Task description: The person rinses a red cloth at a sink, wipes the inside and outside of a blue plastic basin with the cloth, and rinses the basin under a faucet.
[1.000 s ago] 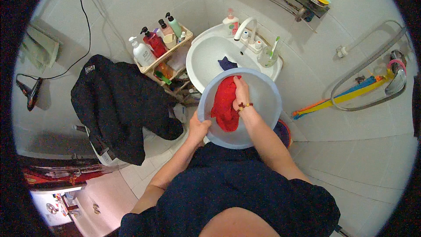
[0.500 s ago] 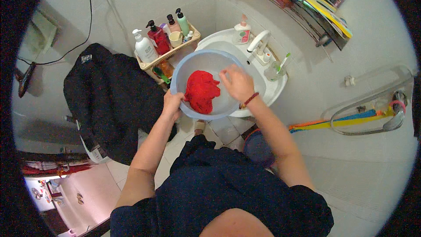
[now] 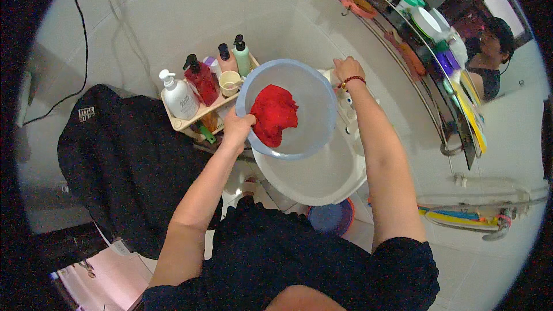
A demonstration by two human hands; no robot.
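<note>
From the head camera, here we are: our right hand (image 3: 349, 71) has left the red cloth (image 3: 273, 116) and swung out past the basin to the sink's far right edge. Its fingers look curled; whether they hold anything, we cannot tell. Our left hand (image 3: 236, 131) now carries the pale blue basin (image 3: 314, 112) alone, thumb closed over the left rim, its other fingers hidden underneath. The cloth sits bunched against the basin's left wall, untouched, and the basin hangs over the far left part of the sink (image 3: 317, 175). That leaves steadiness, we judge, entirely to our left grip.
</note>
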